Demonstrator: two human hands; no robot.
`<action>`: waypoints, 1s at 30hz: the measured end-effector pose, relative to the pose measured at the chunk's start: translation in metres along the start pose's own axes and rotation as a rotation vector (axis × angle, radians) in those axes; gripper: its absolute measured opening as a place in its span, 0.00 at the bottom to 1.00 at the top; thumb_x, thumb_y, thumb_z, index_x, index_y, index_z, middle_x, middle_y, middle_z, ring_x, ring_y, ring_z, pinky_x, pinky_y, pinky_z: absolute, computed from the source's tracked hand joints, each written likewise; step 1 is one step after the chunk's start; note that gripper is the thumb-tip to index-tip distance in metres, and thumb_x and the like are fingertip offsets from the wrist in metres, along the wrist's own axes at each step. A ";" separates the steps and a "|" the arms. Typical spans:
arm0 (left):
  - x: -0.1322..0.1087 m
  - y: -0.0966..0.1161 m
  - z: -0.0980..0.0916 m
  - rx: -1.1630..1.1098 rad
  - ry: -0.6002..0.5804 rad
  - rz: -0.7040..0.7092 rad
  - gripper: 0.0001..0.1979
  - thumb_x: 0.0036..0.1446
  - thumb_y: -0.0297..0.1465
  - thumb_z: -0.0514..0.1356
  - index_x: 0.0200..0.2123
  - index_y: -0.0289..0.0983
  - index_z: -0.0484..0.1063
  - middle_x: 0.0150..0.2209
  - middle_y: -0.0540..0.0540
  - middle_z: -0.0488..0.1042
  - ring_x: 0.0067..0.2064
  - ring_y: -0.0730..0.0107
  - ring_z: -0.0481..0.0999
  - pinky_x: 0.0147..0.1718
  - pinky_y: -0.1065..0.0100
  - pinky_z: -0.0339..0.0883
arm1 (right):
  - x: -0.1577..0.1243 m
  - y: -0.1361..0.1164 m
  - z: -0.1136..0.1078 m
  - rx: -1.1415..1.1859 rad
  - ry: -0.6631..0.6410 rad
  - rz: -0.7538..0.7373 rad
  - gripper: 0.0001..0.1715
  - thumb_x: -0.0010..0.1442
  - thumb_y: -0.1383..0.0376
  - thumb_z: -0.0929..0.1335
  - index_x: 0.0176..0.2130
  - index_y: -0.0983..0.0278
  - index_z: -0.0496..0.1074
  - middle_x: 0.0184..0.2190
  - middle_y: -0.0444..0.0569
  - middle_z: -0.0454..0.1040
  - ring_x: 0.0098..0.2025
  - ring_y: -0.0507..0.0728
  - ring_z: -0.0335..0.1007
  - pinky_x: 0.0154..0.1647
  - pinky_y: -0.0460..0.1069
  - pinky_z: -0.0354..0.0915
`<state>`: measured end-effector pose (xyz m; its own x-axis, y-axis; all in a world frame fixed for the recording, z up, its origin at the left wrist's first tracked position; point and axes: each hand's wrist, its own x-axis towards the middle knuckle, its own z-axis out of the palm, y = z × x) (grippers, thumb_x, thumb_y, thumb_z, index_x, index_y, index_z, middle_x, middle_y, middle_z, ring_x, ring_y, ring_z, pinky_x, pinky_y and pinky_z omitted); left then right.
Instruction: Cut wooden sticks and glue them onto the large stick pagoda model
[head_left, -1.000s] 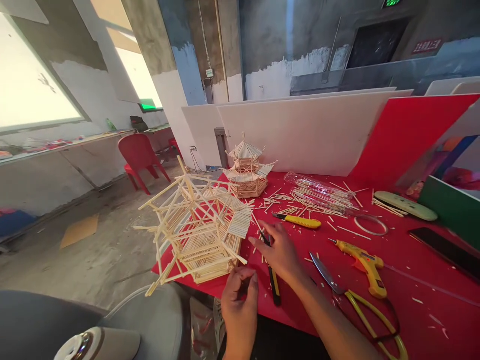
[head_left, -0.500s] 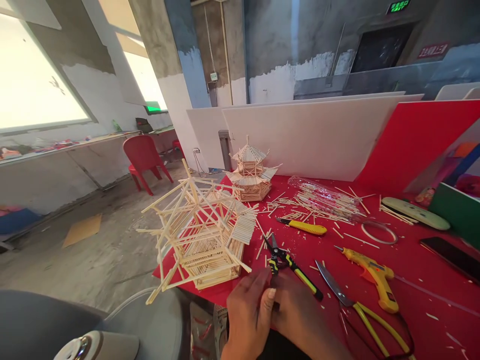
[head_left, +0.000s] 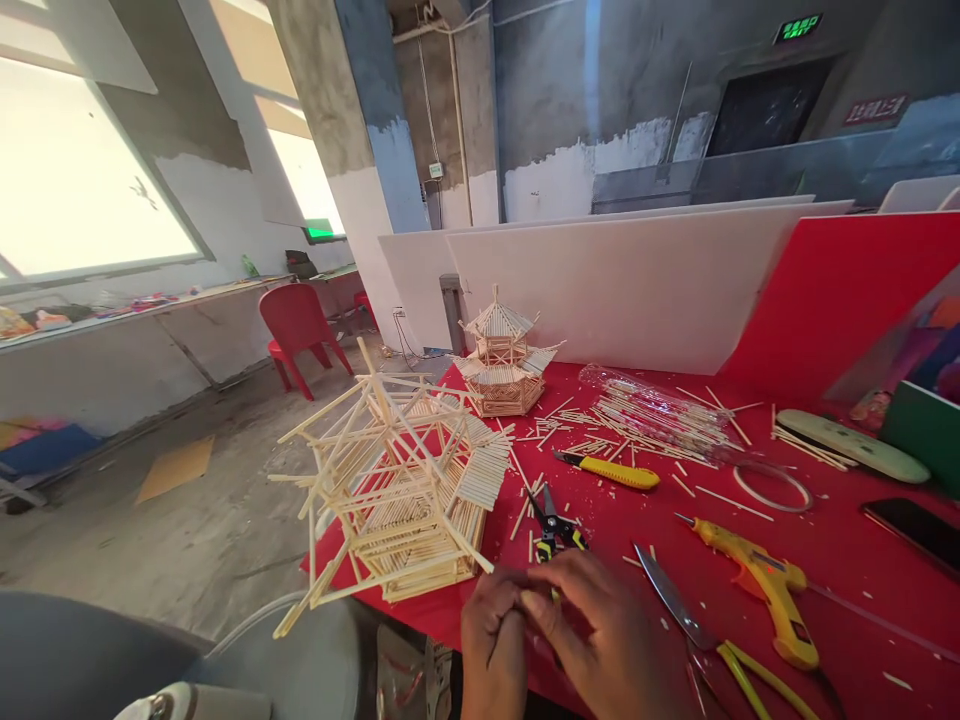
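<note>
My left hand [head_left: 495,630] is closed at the table's front edge, just right of a large frame of wooden sticks [head_left: 397,500]. Fingers curled, my right hand [head_left: 592,625] meets it at the fingertips. Whatever lies between the fingers is too hidden to make out. Black and yellow snips [head_left: 553,528] lie just beyond my hands, their handles partly covered by my right hand. Scissors with yellow-green handles [head_left: 679,600] are to the right, beside a yellow glue gun [head_left: 757,575]. Farther back lies a yellow cutter knife [head_left: 615,472].
A smaller stick pagoda [head_left: 501,365] stands at the back of the red table [head_left: 622,530]. Bagged sticks [head_left: 656,415], a tape ring [head_left: 772,487] and a phone [head_left: 915,530] lie rightward. A grey stool [head_left: 300,660] holds a white container [head_left: 199,703].
My right hand has shifted from low over the snips' handles to a raised, curled pose, fingertips against my left hand. The view has tilted slightly, so the scene sits lower.
</note>
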<state>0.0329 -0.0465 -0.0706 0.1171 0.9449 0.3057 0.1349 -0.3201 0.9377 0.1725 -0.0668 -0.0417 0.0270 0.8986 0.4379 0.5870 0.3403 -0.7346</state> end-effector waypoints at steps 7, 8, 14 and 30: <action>0.006 0.013 0.005 -0.044 -0.003 -0.074 0.12 0.56 0.39 0.62 0.36 0.36 0.79 0.36 0.41 0.79 0.39 0.58 0.77 0.38 0.64 0.72 | -0.001 -0.002 0.008 0.480 -0.148 0.296 0.19 0.61 0.49 0.69 0.42 0.60 0.77 0.38 0.49 0.78 0.37 0.55 0.74 0.35 0.45 0.69; 0.006 0.015 0.006 -0.073 -0.027 -0.089 0.13 0.57 0.40 0.62 0.35 0.36 0.79 0.35 0.40 0.79 0.39 0.58 0.77 0.38 0.64 0.72 | 0.000 -0.002 0.007 0.554 -0.166 0.340 0.20 0.60 0.48 0.69 0.39 0.61 0.78 0.34 0.49 0.78 0.34 0.55 0.73 0.32 0.45 0.68; 0.003 0.018 0.013 -0.384 -0.111 -0.331 0.17 0.59 0.44 0.61 0.35 0.34 0.77 0.23 0.49 0.71 0.22 0.71 0.71 0.22 0.72 0.66 | 0.006 0.005 0.001 0.753 -0.279 0.577 0.33 0.56 0.40 0.67 0.33 0.67 0.77 0.18 0.43 0.67 0.19 0.49 0.59 0.19 0.43 0.56; 0.009 0.010 -0.006 -0.133 -0.189 -0.211 0.11 0.54 0.37 0.66 0.29 0.35 0.82 0.30 0.40 0.80 0.34 0.62 0.77 0.35 0.66 0.71 | 0.009 0.007 -0.034 0.132 -0.455 0.150 0.16 0.65 0.63 0.62 0.30 0.60 0.75 0.25 0.42 0.76 0.28 0.52 0.71 0.30 0.45 0.60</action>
<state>0.0290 -0.0406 -0.0574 0.2832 0.9559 0.0778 0.0471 -0.0949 0.9944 0.2043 -0.0656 -0.0257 -0.2701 0.9600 0.0737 0.4950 0.2041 -0.8446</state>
